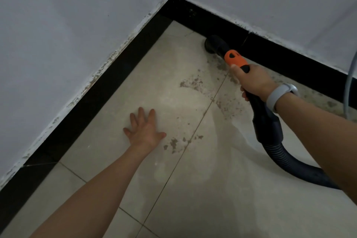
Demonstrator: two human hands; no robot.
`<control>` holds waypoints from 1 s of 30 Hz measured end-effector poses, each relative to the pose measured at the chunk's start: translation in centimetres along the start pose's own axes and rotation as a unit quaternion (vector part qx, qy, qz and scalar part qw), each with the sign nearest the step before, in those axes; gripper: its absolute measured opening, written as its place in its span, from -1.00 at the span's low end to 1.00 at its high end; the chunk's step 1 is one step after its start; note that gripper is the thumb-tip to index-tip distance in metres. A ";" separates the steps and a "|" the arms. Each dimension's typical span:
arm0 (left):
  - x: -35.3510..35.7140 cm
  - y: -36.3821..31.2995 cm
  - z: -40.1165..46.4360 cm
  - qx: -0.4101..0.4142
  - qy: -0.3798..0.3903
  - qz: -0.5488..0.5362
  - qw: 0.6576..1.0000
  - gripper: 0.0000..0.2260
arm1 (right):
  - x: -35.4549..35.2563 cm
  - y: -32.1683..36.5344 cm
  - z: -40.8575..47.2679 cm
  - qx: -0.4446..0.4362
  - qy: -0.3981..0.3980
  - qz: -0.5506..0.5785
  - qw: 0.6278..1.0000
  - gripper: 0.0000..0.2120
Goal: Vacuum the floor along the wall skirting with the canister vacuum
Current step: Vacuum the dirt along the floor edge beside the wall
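1. Pale walls point(77, 25) meet in a corner ahead of me, with black skirting point(108, 83) running along both and beige floor tiles point(222, 189) below.
2. Tiles toward the left skirting look mostly free of grit, so I judge that stretch largely done.
3. Brown debris point(193, 82) lies scattered near the right-hand skirting and along the grout line, with another patch point(174, 143) just beside my left hand; that is what is left.
4. Behind my right wrist the dark hose point(278, 152) curves off toward the lower right; the canister itself is out of sight.
5. My right hand point(249, 81) is wrapped around the orange-and-black handle point(236, 60).
6. My left hand point(144, 130) lies flat on the tile, fingers spread, holding nothing.
7. At the end, the round black nozzle point(212, 43) sits against the right-hand skirting, near the corner.
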State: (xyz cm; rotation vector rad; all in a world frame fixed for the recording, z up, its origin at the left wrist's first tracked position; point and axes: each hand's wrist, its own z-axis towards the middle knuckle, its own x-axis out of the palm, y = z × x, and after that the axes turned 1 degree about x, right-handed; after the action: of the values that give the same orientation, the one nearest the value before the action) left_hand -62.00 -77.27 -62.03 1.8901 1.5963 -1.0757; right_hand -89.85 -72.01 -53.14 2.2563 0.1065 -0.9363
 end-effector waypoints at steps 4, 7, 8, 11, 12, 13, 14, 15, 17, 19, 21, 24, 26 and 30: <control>-0.3 -0.5 0.5 0.003 0.008 -0.007 1.000 -0.23 | 0.8 0.6 0.7 -0.014 -0.008 -0.040 0.999 -0.60; -0.4 -0.6 0.6 0.000 0.007 -0.015 1.000 -0.22 | 1.7 1.5 1.3 -0.027 -0.003 -0.038 0.999 -0.62; -0.4 -0.6 0.6 -0.001 0.006 -0.016 1.000 -0.22 | 2.0 1.9 1.6 -0.029 -0.002 -0.030 0.999 -0.63; -0.5 -0.7 0.5 -0.002 0.008 -0.019 1.000 -0.22 | 2.9 3.3 2.2 -0.042 0.013 -0.005 0.999 -0.63; -0.5 -0.7 0.5 -0.001 0.009 -0.019 1.000 -0.22 | 3.2 3.7 2.2 -0.048 0.022 -0.002 0.999 -0.62; -0.5 -0.7 0.5 -0.001 0.009 -0.019 1.000 -0.22 | 3.4 3.9 2.2 -0.050 0.030 0.000 0.998 -0.62; -0.5 -0.7 0.5 -0.001 0.009 -0.017 1.000 -0.22 | 3.6 4.0 2.1 -0.049 0.035 0.003 0.998 -0.61; -0.6 -0.7 0.5 -0.002 0.008 -0.016 1.000 -0.22 | 3.6 4.0 2.0 -0.045 0.037 0.008 0.998 -0.61; -0.6 -0.7 0.5 -0.004 0.010 -0.016 1.000 -0.22 | 3.1 3.7 1.6 -0.024 0.034 0.024 0.999 -0.60; -0.6 -0.6 0.6 -0.005 0.011 -0.011 1.000 -0.22 | 2.2 2.9 1.1 0.004 0.029 0.047 0.998 -0.60; -0.6 -0.6 0.6 -0.006 0.008 0.002 1.000 -0.22 | 1.2 1.7 0.4 0.024 0.027 0.066 0.997 -0.61; -0.6 -0.5 0.8 -0.007 0.006 0.015 1.000 -0.22 | 0.1 -0.3 -0.8 0.038 0.012 0.046 0.998 -0.60; -0.8 -0.4 1.0 -0.005 0.009 0.008 1.000 -0.21 | -0.7 -1.4 -1.4 0.051 -0.002 0.026 0.998 -0.58; -1.3 -0.7 1.1 -0.003 0.018 0.017 1.000 -0.21 | -2.4 -3.1 -2.7 0.075 -0.011 0.001 0.997 -0.58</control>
State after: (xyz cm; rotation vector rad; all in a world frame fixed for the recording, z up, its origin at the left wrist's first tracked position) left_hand -63.00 -78.76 -61.56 1.9346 1.5803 -1.0269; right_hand -90.99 -67.50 -51.93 2.3811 0.0236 -0.9979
